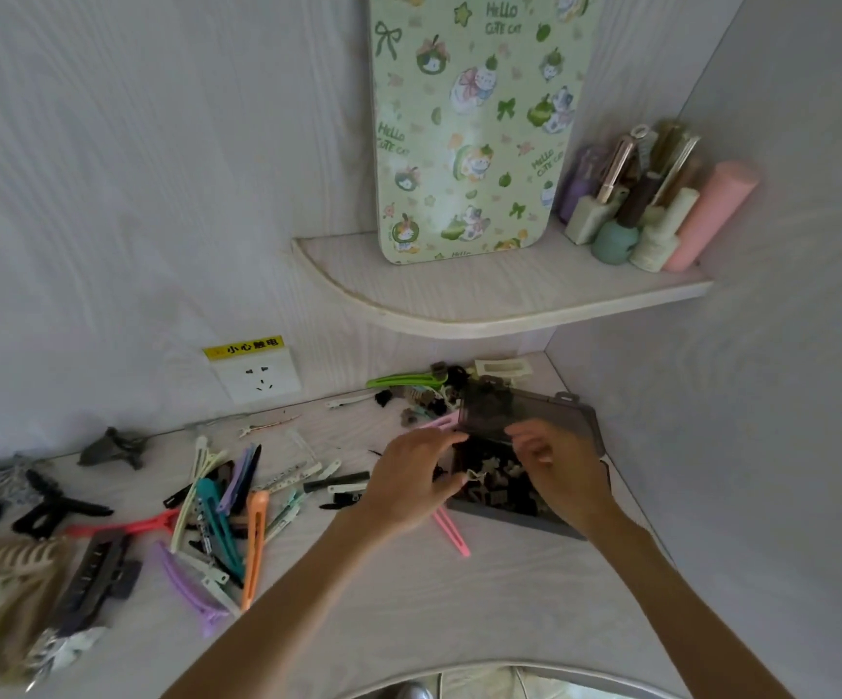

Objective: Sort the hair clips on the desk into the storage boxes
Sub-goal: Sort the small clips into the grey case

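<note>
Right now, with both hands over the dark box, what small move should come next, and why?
Probably lower the small pale clip that the left hand pinches into the open storage box: it already hangs just over the small clips inside, and the lid stands open.

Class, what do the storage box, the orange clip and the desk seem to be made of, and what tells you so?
Storage box: likely smoky translucent plastic; the clips behind show dimly through its raised lid.
Orange clip: probably matte plastic; even, solid colour with no metallic glint.
Desk: pale wood-grain surface, perhaps laminate; faint grain lines, low sheen.
</note>
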Tool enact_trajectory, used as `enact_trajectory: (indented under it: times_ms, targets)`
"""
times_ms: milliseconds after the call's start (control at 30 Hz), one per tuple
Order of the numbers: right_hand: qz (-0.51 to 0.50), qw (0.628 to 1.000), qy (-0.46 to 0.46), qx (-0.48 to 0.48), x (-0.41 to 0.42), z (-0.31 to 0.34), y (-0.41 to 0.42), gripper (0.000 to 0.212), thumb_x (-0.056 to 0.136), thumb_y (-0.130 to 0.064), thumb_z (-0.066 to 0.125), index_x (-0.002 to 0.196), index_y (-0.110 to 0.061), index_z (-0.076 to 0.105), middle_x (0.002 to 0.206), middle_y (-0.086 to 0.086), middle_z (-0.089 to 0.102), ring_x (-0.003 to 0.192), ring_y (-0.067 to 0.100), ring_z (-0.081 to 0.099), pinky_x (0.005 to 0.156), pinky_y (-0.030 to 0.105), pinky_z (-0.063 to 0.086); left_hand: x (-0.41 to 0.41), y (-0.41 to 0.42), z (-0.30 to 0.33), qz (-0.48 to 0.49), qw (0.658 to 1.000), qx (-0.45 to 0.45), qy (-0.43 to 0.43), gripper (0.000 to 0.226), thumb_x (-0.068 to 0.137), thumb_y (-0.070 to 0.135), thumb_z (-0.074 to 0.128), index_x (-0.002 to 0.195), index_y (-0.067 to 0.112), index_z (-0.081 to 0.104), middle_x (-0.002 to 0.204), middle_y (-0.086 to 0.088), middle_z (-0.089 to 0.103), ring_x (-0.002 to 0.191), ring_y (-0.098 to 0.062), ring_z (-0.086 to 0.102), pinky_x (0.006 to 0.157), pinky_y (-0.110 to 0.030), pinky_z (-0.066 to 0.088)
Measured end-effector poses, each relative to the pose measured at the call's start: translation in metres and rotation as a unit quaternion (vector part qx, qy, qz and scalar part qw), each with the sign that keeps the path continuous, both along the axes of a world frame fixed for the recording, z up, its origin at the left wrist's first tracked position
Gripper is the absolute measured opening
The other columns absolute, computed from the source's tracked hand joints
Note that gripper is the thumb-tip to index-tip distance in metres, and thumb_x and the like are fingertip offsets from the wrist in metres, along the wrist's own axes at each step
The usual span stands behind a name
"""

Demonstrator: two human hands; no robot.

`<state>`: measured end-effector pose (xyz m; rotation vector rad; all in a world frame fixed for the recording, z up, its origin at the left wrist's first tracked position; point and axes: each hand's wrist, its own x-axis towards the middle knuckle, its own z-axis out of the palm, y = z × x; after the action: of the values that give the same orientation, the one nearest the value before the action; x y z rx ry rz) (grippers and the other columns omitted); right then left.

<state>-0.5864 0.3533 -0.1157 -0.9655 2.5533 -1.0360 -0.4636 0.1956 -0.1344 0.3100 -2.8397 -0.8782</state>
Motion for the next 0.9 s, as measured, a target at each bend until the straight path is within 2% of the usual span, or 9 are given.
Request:
enact_trajectory:
  times_ms: [100,167,233,333,433,500,600,700,900]
  targets:
    - [0.144,0.983,0.075,0.089,0.007,-0.005,-0.039,0.03,0.094,-0.017,0.048,0.122,-0.023,0.054,0.127,-0.001,0.057,0.121,0.017,0.049,0.105,0.028,0.035,0.011,-0.011,-0.005,-0.001,0.998,0.029,-0.061,0.031,0.088,0.03,0.06,0.118,0.022,0.06,0.127,0.011,0.059,0.103,-0.01,0.061,0.095,-0.025,0.045]
    - [0.205,0.947,0.133,0.211,0.007,-0.011,-0.053,0.036,0.098,-0.024,0.037,0.134,-0.022,0.043,0.145,-0.002,0.038,0.138,0.019,0.028,0.115,0.034,0.019,0.019,-0.011,-0.011,-0.034,0.989,0.084,-0.116,0.029,0.091,0.029,0.056,0.119,0.021,0.058,0.12,0.009,0.063,0.104,-0.008,0.061,0.091,-0.02,0.045]
    - [0.214,0.92,0.181,0.272,0.005,-0.01,-0.052,0.036,0.099,-0.029,0.031,0.132,-0.023,0.046,0.146,-0.003,0.035,0.135,0.02,0.03,0.112,0.036,0.024,0.025,-0.008,-0.016,-0.041,0.982,0.121,-0.139,0.029,0.093,0.029,0.053,0.121,0.022,0.056,0.119,0.009,0.064,0.106,-0.005,0.06,0.091,-0.016,0.041]
    - [0.208,0.902,0.239,0.293,0.005,0.001,-0.045,0.034,0.098,-0.031,0.031,0.114,-0.022,0.06,0.125,0.0,0.052,0.115,0.02,0.044,0.097,0.035,0.035,0.025,-0.017,-0.017,0.025,0.989,0.112,-0.091,0.025,0.095,0.024,0.051,0.118,0.023,0.06,0.116,0.011,0.066,0.098,-0.002,0.061,0.09,-0.014,0.043]
    - [0.202,0.898,0.204,0.332,0.011,0.012,-0.042,0.031,0.097,-0.029,0.035,0.107,-0.017,0.062,0.115,0.005,0.054,0.107,0.023,0.05,0.09,0.035,0.041,0.022,-0.033,-0.012,0.131,0.989,0.064,-0.019,0.023,0.094,0.015,0.05,0.108,0.024,0.065,0.106,0.013,0.068,0.089,0.001,0.06,0.089,-0.018,0.047]
    - [0.193,0.904,0.163,0.344,0.012,0.018,-0.047,0.027,0.096,-0.024,0.04,0.104,-0.012,0.063,0.111,0.007,0.056,0.102,0.025,0.056,0.082,0.035,0.045,0.017,-0.048,-0.009,0.176,0.984,0.028,0.012,0.029,0.094,0.009,0.048,0.111,0.025,0.064,0.112,0.012,0.066,0.1,-0.003,0.057,0.095,-0.024,0.047]
    - [0.189,0.93,0.143,0.28,0.012,0.021,-0.07,0.022,0.09,-0.016,0.051,0.106,-0.018,0.066,0.107,0.004,0.059,0.1,0.023,0.057,0.078,0.032,0.047,0.004,-0.068,-0.013,0.133,0.989,-0.02,-0.066,0.046,0.094,0.007,0.043,0.137,0.022,0.043,0.143,0.003,0.045,0.132,-0.015,0.038,0.107,-0.029,0.034]
    - [0.161,0.963,0.07,0.207,0.01,0.01,-0.104,0.033,0.091,-0.01,0.049,0.122,-0.02,0.059,0.12,0.004,0.057,0.11,0.022,0.055,0.087,0.033,0.048,-0.003,-0.076,-0.025,0.085,0.979,-0.098,-0.159,0.06,0.093,0.007,0.041,0.148,0.021,0.02,0.155,0.002,0.021,0.14,-0.019,0.024,0.11,-0.035,0.031]
    - [0.113,0.938,0.1,0.313,0.007,-0.029,-0.142,0.038,0.095,-0.018,0.044,0.131,-0.008,0.036,0.139,0.018,0.034,0.116,0.034,0.049,0.091,0.043,0.049,0.017,-0.085,-0.041,0.097,0.973,-0.16,-0.136,0.043,0.091,0.013,0.045,0.133,0.022,0.044,0.131,0.002,0.055,0.125,-0.02,0.041,0.098,-0.032,0.034]
